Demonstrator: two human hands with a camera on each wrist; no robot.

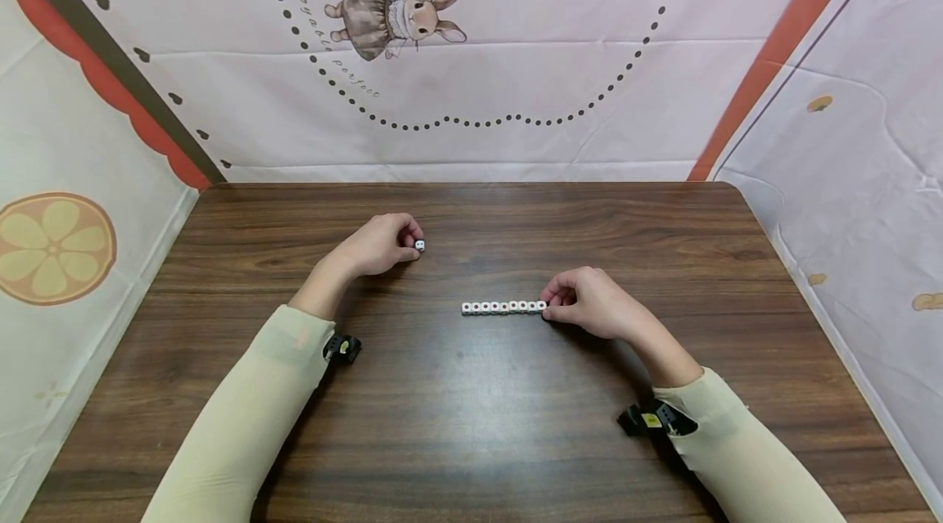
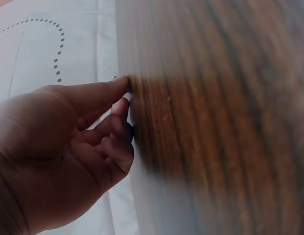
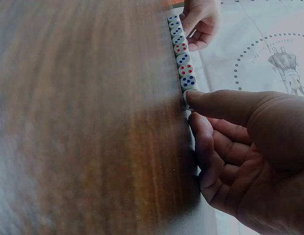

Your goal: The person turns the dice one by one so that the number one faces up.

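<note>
A straight row of several white dice (image 1: 495, 308) lies on the table, each with a single red spot on top where the dots can be made out. At its right end my right hand (image 1: 593, 304) pinches the last die (image 1: 542, 306) between thumb and fingers, in line with the others. In the right wrist view the row's side faces (image 3: 186, 70) show blue and red dots, and the thumb covers most of the end die. Farther back and to the left, my left hand (image 1: 383, 245) holds a single die (image 1: 420, 245) at its fingertips, close over the table; in the left wrist view the fingers hide that die.
The brown wood-grain table (image 1: 442, 441) extends around both hands. A white cloth (image 1: 516, 7) printed with a rabbit and dotted line hangs behind its far edge, with more printed cloth at both sides. Black wrist cameras sit on the left cuff (image 1: 342, 349) and right cuff (image 1: 656, 420).
</note>
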